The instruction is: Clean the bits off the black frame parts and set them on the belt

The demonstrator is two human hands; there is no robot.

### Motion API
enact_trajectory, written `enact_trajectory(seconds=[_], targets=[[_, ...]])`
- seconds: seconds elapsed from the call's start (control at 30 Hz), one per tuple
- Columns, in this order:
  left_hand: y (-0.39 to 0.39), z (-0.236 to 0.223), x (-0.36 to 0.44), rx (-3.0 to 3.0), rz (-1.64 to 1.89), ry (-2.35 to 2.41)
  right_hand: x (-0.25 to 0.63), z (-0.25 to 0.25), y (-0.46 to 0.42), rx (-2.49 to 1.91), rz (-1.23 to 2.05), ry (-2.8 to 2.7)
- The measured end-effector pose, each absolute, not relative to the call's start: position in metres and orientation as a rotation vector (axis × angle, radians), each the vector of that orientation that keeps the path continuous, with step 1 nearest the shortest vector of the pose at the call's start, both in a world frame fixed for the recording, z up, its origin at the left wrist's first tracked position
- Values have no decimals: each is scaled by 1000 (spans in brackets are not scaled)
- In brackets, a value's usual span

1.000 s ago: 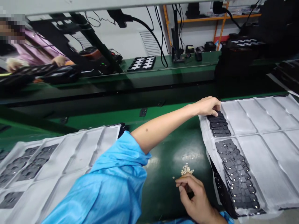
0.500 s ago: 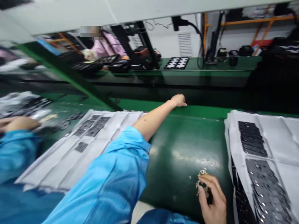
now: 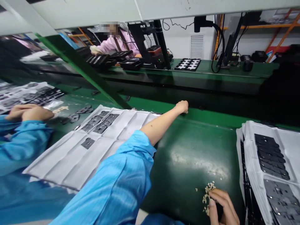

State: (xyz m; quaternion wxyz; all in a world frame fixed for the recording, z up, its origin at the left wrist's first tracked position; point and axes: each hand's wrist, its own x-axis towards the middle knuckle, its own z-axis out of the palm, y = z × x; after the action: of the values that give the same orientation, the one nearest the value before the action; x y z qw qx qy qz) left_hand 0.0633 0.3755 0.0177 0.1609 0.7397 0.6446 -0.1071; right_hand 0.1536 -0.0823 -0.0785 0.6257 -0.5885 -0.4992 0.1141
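My left hand (image 3: 182, 107) reaches far forward over the back edge of the green bench, its fingers curled and turned away from me. What it holds, if anything, is hidden. Close to me at the lower right, my right hand (image 3: 223, 206) has thumb and forefinger curled nearly together at a scatter of tiny beige pieces (image 3: 206, 197). Whether a piece is between the fingertips is too small to tell. Left of my arm lies a white compartmented tray (image 3: 63, 156) with several flat dark grey parts (image 3: 106, 122). To the right is a stack of white trays (image 3: 290, 140) with rows of black parts (image 3: 272, 156).
A co-worker's hands (image 3: 32, 113) and blue sleeves are at the left, near loose dark parts (image 3: 78, 114). A green post (image 3: 84, 72) slants across the view. Beyond a dark strip stands another bench (image 3: 211, 70) with equipment, a black-and-white tray (image 3: 188, 64) and a person in pink.
My view has shifted left, so most things sit further right. My left hand stays outstretched at the bench's far edge, its fingers more hidden. My right hand remains at the beige pieces.
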Motion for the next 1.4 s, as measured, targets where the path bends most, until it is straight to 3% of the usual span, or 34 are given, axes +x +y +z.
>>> enact_trajectory(seconds=[0.37, 0.57, 0.73, 0.87, 1.03, 1.17, 1.4], targets=[[306, 51, 50, 2367, -178, 1542, 160, -57, -82, -1389, 218, -1227], [187, 81, 40, 2438, -20, 1105, 162, -53, -85, -1386, 163, -1141], [77, 75, 19, 2867, 230, 484, 161, -36, -85, -1344, 455, -1034], [32, 54, 13, 3058, 463, 368, 158, -23, -83, -1232, 780, -932], [11, 30, 7, 3083, 664, 408, 158, -13, -93, -1184, 910, -960], [-2, 18, -4, 2913, 755, 517, 157, -10, -102, -1156, 905, -995], [-24, 13, -31, 1986, 764, 706, 151, -9, -112, -1206, 762, -1053]])
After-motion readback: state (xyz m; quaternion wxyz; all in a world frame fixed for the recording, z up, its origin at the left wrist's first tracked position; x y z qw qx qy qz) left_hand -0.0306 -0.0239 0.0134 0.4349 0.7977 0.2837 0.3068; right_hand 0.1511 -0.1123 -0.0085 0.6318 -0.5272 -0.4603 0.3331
